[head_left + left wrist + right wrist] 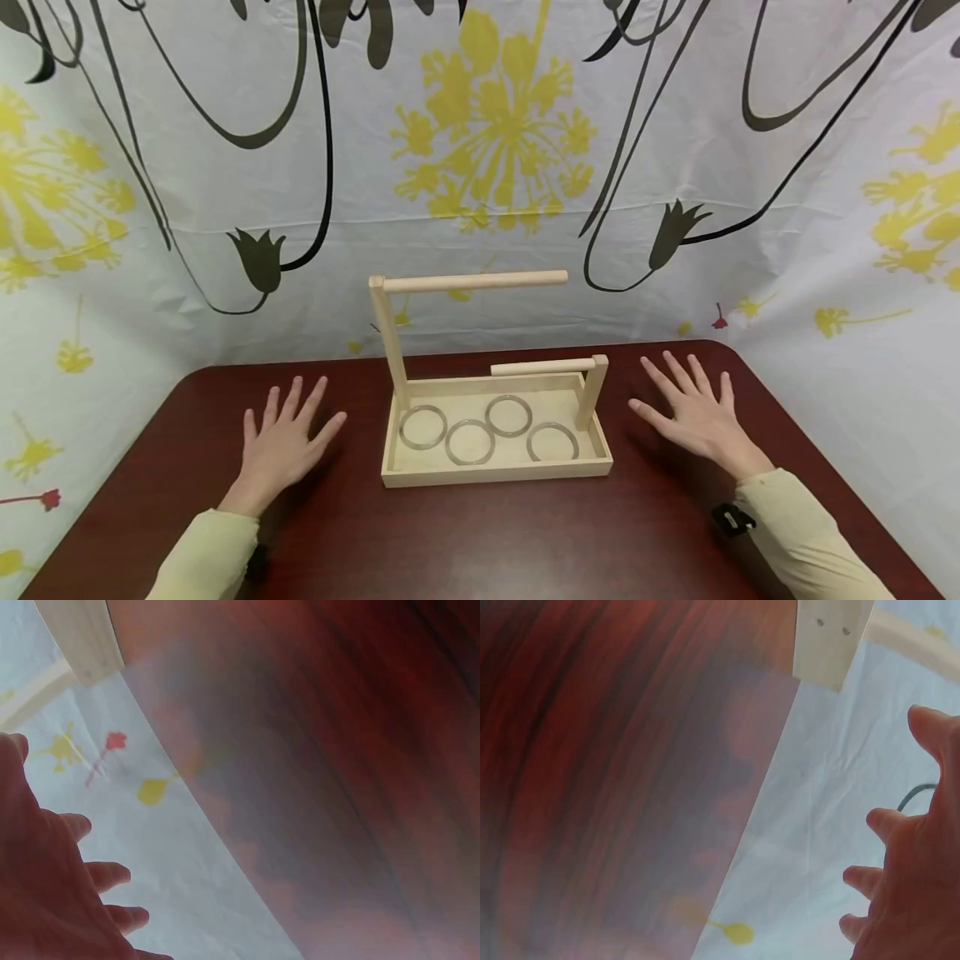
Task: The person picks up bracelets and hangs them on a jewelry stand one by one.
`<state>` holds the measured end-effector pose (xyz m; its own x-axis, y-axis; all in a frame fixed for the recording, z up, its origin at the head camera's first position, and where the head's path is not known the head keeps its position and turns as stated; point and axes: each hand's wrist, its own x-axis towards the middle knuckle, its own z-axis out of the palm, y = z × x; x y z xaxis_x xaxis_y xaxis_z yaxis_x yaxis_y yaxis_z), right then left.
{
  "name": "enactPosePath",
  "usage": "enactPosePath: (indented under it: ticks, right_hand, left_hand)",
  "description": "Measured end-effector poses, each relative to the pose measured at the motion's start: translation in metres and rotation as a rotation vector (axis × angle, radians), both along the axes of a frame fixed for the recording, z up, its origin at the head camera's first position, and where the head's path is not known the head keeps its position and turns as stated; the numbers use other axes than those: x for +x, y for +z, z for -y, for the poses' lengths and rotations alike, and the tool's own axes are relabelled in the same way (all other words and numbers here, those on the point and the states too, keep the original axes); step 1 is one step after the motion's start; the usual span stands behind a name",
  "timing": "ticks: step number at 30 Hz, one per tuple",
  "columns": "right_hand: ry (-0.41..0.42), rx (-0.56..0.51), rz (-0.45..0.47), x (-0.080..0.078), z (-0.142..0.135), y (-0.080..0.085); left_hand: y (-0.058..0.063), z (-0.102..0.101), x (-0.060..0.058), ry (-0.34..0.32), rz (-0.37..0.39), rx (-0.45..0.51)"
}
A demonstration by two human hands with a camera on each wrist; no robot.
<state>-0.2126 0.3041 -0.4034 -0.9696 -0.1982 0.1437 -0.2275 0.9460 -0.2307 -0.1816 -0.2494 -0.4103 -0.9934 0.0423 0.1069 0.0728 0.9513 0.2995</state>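
A shallow wooden tray [495,476] sits mid-table, with a tall post and long horizontal dowel [480,281] at its left end. At its right end a shorter post carries a lower dowel [542,367] pointing left. Several clear grey rings lie flat inside, among them a left ring [402,439] and a right ring [530,451]. My left hand [279,454] is spread palm down to the left of the tray, holding nothing. To the tray's right, my right hand [701,417] is likewise spread with straight fingers. In both wrist views a tray end [829,645] shows near the fingers.
The dark red wooden table [480,542] has rounded far corners. Behind it and along both sides hangs a white cloth [465,242] printed with yellow flowers and dark stems. A small black device [732,520] sits at the right wrist, by the pale sleeve [802,533].
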Motion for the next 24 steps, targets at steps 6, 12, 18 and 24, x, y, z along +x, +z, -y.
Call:
enactPosePath:
  ticks: [6, 12, 18, 24]
  right_hand:
    - [0.050, -0.015, 0.004, 0.000, 0.012, -0.002]
    - [0.089, -0.034, 0.006, 0.001, 0.025, 0.000]
    - [0.130, -0.055, 0.010, 0.002, 0.033, -0.002]
    - [0.167, -0.075, 0.044, 0.006, 0.040, -0.006]
  left_hand:
    - [0.000, -0.018, -0.001, -0.058, 0.014, 0.016]
    - [-0.001, -0.033, 0.001, -0.118, 0.044, 0.041]
    - [-0.002, -0.046, 0.005, -0.174, 0.068, 0.047]
    - [-0.006, -0.055, 0.005, -0.231, 0.133, 0.044]
